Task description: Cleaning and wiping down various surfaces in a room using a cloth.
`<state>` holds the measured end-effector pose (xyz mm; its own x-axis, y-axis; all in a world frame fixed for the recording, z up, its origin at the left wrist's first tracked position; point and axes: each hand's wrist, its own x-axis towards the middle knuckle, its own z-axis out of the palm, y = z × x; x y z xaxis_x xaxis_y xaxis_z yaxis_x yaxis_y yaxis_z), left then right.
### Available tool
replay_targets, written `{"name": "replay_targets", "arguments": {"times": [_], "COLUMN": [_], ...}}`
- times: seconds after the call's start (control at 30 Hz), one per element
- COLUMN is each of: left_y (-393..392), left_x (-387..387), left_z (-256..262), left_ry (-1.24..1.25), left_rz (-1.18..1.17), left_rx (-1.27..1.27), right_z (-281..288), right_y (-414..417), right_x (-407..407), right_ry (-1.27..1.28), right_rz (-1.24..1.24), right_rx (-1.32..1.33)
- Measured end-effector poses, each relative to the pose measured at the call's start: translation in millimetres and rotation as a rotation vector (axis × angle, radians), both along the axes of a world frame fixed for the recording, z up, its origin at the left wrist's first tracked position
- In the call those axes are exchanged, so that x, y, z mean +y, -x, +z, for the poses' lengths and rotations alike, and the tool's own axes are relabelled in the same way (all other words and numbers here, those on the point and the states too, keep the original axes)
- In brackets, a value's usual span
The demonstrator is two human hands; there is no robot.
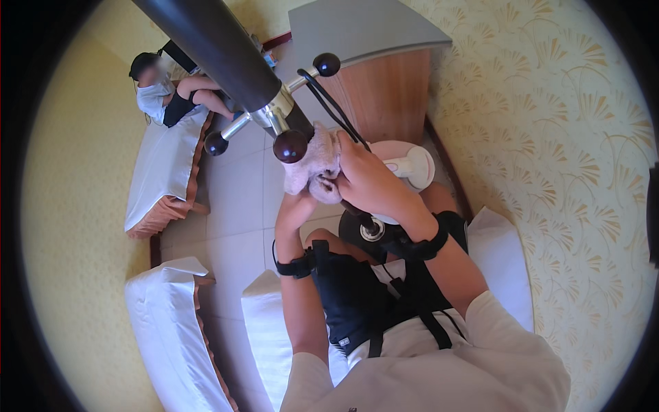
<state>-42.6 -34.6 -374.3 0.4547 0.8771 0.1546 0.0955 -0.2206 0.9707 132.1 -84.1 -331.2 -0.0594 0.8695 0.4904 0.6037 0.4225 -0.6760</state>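
A pale pink towel [314,159] is bunched around the lower, narrower part of a thick dark pole [226,56]. My right hand [363,170] grips the towel from the right side. Low on the towel is my left hand [298,208], its fingers mostly hidden by the cloth. Just above the towel, a chrome hub [273,109] carries short metal handles with dark ball knobs, one ball knob [290,147] close to the cloth. Below my hands, the pole's thinner shaft [368,223] runs down into a chrome collar [371,229] on a round black base [350,229].
A black cord [334,110] hangs beside my right hand. Behind it stand a grey-topped wooden cabinet [378,98] and a pink-and-white appliance [412,165]. White-covered couches [162,165] line the left; another person [159,98] sits on the far one. Patterned wall [556,170] is at right.
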Motion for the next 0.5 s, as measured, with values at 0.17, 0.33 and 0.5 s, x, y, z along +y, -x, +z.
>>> {"name": "replay_targets", "arguments": {"times": [0.17, 0.33, 0.5], "left_y": [8, 3, -28], "left_x": [-12, 13, 18], "left_z": [25, 49, 36], "left_ry": [-0.171, -0.278, -0.036], "left_rz": [-0.115, 0.001, 0.225], "left_rx": [-0.592, -0.81, -0.705], "right_z": [38, 50, 36], "right_y": [3, 33, 33], "right_x": [3, 11, 15], "right_ry": [-0.326, -0.369, -0.086], "right_rz": [0.331, -0.12, -0.201], "right_rx": [0.41, -0.02, 0.053]}}
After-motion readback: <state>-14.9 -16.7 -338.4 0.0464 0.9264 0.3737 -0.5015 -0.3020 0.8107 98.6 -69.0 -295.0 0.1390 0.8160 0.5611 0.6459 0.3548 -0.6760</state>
